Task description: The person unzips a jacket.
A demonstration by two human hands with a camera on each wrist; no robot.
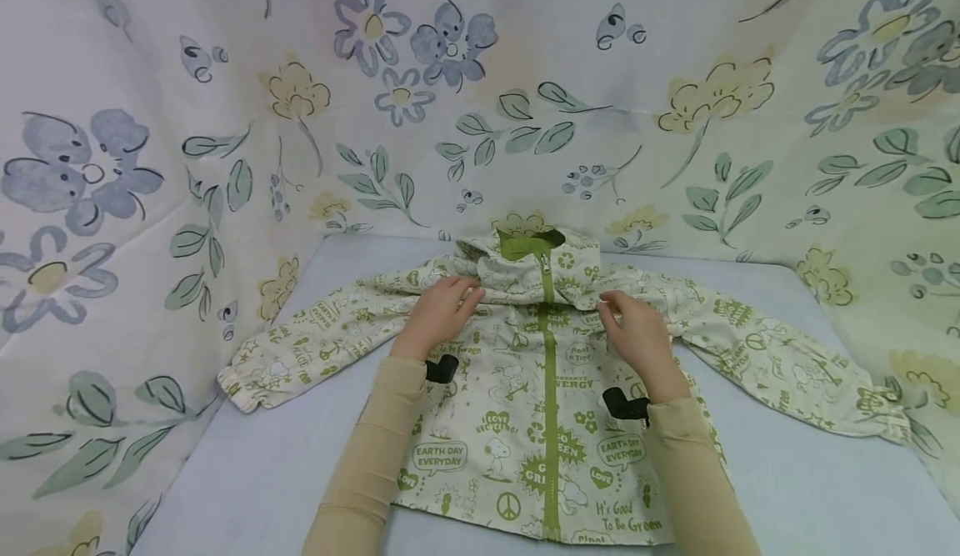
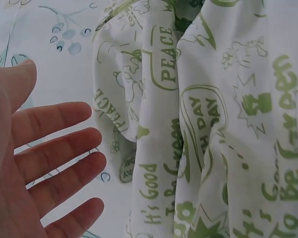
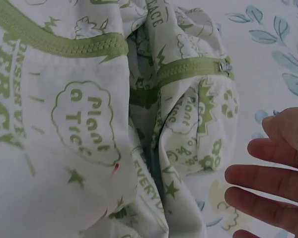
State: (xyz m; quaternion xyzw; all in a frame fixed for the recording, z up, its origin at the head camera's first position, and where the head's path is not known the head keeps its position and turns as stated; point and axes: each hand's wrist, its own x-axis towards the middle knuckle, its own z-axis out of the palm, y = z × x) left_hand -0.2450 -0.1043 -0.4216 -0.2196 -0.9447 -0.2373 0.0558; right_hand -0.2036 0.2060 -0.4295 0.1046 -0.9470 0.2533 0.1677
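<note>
A white hooded jacket [image 1: 498,398] with green print and a green front zipper [image 1: 551,406] lies flat, sleeves spread to both sides. Its hood [image 1: 510,277] is folded down over the upper chest, with the metal zipper pull [image 3: 225,66] near the top. My left hand [image 1: 441,314] is over the hood's left edge, and its wrist view shows the fingers [image 2: 59,161] extended and apart, gripping nothing. At the hood's right side is my right hand [image 1: 641,335]. Its fingers [image 3: 263,181] are spread beside the fabric in the right wrist view, likewise holding nothing.
The jacket lies on a pale table [image 1: 247,473]. A white floral cloth [image 1: 525,164] hangs behind it and along the sides. The left cuff [image 1: 243,385] and right cuff [image 1: 888,414] reach close to the cloth at either side.
</note>
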